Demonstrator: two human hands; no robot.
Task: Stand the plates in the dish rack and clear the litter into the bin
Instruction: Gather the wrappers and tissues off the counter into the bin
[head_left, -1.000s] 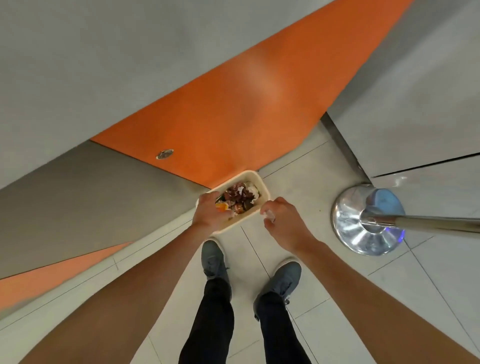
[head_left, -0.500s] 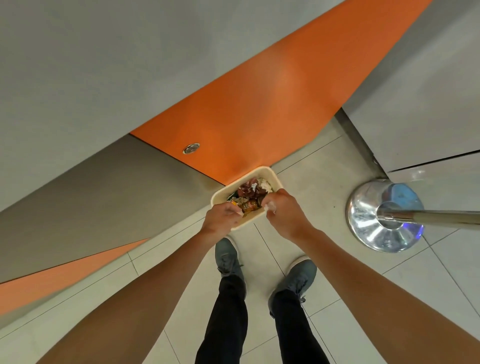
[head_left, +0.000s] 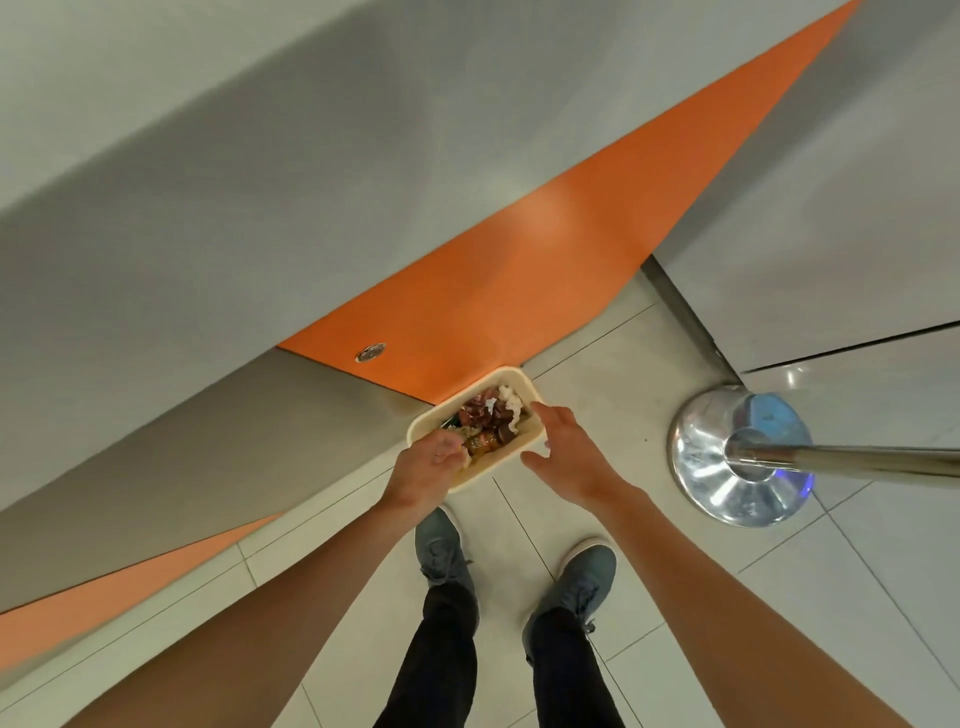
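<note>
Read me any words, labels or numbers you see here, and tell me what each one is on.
None can be read. The container, the orange panel, the metal post base and the shoes show no writing. The wrappers in the container are too small to tell.

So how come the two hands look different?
The left hand is closed on the near end of the food tray; the right hand is open, fingers spread, beside the tray and holding nothing. Both reach out over the floor.
</note>
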